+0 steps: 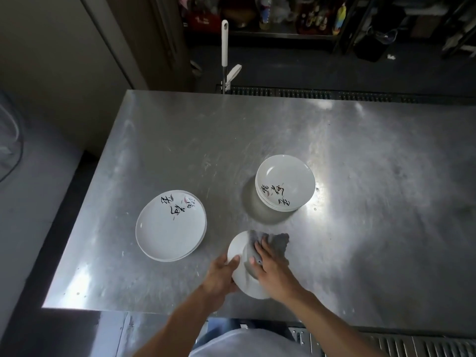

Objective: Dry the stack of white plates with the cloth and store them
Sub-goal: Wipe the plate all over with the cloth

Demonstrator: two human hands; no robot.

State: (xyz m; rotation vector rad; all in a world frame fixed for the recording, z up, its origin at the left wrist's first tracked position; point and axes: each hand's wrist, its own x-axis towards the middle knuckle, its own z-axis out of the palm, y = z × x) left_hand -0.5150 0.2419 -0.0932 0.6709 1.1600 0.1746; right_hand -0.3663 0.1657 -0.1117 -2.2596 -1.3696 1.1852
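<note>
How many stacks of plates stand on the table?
2: a low stack at the left, a taller stack farther back on the right. The left hand holds one more plate, under the cloth. Plates inside each stack can't be counted.

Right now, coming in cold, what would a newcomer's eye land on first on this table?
First, the hands at the near edge: the left hand grips a white plate while the right hand presses a grey cloth onto it. Next come two piles of white plates with black brush lettering, the left stack and, farther back, the right stack. Both sit on a steel table streaked with bright glare.
</note>
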